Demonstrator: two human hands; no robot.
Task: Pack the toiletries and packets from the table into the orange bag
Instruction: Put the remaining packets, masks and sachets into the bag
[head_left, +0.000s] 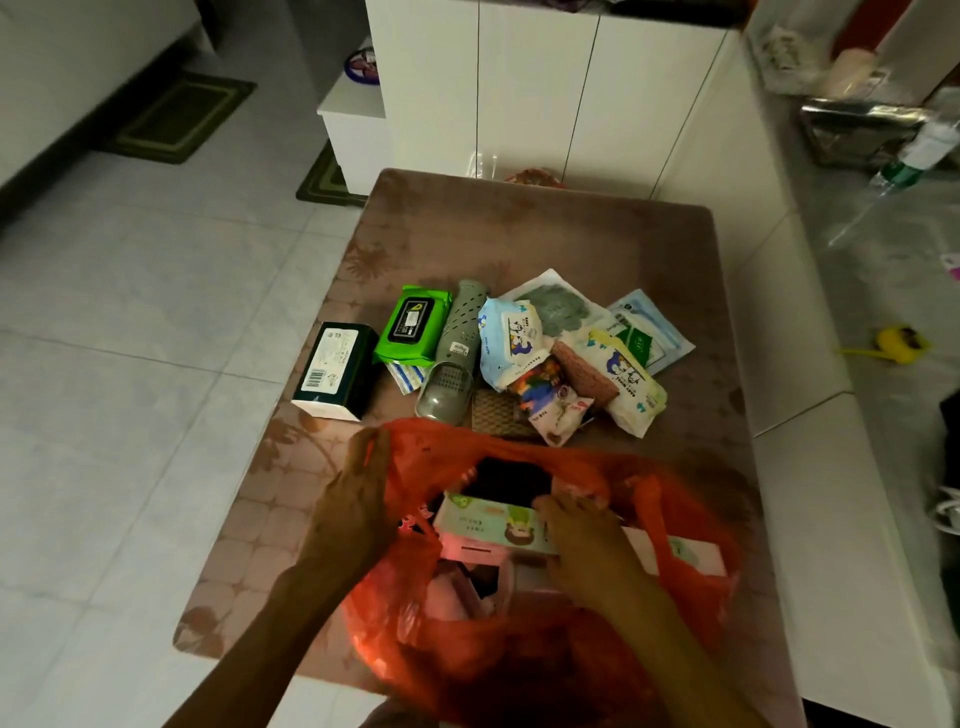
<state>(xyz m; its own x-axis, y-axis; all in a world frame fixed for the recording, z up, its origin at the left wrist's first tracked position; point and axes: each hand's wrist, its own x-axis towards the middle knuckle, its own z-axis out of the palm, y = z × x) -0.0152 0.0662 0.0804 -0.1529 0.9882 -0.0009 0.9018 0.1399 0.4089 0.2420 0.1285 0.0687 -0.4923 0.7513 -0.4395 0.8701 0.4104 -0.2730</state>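
The orange bag (519, 649) lies open at the near edge of the brown table (519, 234). My left hand (358, 499) grips the bag's left rim and holds it open. My right hand (582, 540) is inside the mouth, holding a pale box with cartoon print (488, 525). Beyond the bag lie a dark green box (335, 371), a green wipes pack (413, 325), a grey perforated case (454, 351), baby wipes packets (511, 340) (623, 376), a colourful snack packet (540, 389) and flat sachets (649, 330).
White cabinets (519, 93) stand behind the table. A white counter (831, 364) runs along the right, with a foil tray (857, 132) and a yellow object (901, 343) on it. Tiled floor (130, 312) with green mats (176, 117) lies to the left.
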